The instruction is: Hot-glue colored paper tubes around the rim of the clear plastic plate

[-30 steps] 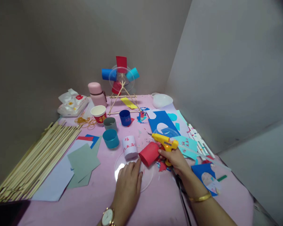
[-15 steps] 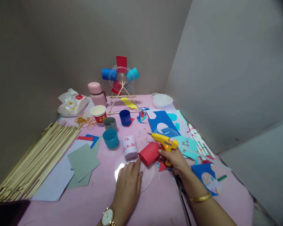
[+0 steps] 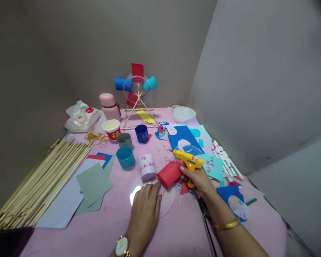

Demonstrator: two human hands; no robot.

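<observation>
My right hand is wrapped round the handle of a yellow hot glue gun, whose nozzle points left and whose small orange light is lit. A clear glue stick sticks out of its back. Close against my right fingers is a red paper tube; whether they grip it too I cannot tell. My left hand lies palm down on a clear plastic disc, its fingers stretched out and the index fingertip beside the red tube. A white paper tube with red writing stands at the disc's far edge.
Left lie wooden sticks and grey card. Beyond are teal, grey and blue paper rings, a paper cup, a pink flask and a stick-framed wheel. Markers lie right; a black cord trails forward.
The glue gun and my right hand have shifted very slightly right. My left hand and the paper tubes look almost unmoved.
</observation>
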